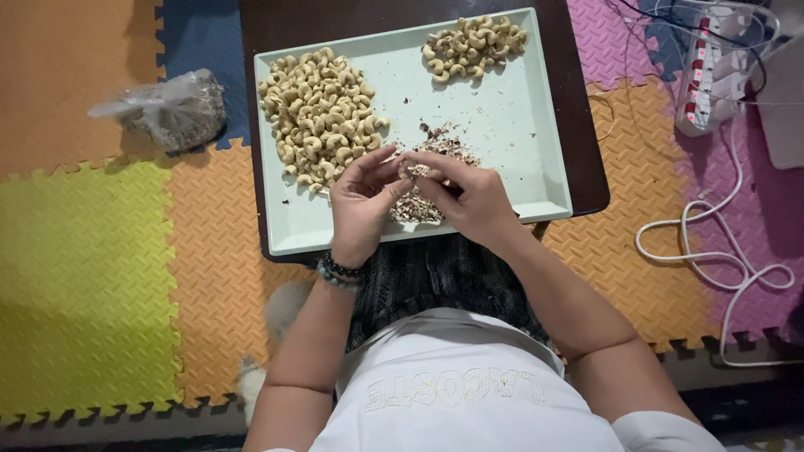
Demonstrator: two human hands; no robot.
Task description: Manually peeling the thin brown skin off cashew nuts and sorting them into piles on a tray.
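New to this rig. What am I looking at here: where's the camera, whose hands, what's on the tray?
There is no machine: a person works with two bare hands, filmed by one camera worn on the head, looking straight down. The left hand, with bead bracelets at the wrist, and the right hand meet over a pale green tray and pinch one small cashew between the fingertips. On the tray lie a large cashew pile, a smaller cashew pile and a heap of brown skin flakes. The tray sits on a dark low table over coloured foam mats. A plastic bag lies to the left.
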